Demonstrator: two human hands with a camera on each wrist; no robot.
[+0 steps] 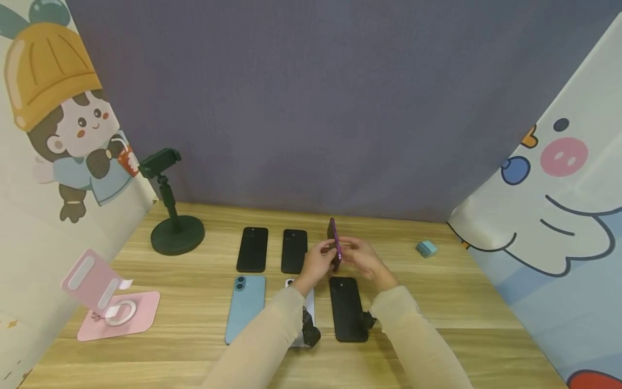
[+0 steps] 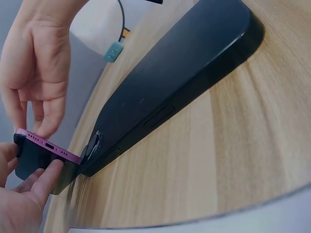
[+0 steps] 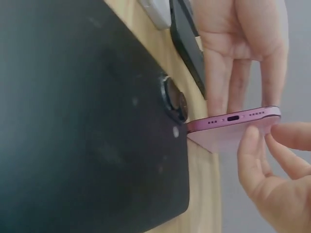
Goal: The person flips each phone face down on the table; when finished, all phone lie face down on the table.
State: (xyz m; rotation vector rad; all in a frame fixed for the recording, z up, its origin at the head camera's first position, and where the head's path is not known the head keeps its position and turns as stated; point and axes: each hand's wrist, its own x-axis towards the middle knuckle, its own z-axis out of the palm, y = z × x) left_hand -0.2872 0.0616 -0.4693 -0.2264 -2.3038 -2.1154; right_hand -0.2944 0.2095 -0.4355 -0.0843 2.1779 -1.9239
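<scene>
Both hands hold a pink-framed phone on its long edge above the wood table. On its dark screen side is the left hand, fingers and thumb at the glass and edge; the right hand grips it from the pink back. The right wrist view shows the charging port on the pink phone's short edge. Below the hands lies a black phone, back up, close to the held phone's lower edge. The left forearm partly covers a white phone.
Two black phones, one at left and one beside it, lie in the back row. A blue phone lies in front. Further left are a black stand and pink holder; a teal block sits right.
</scene>
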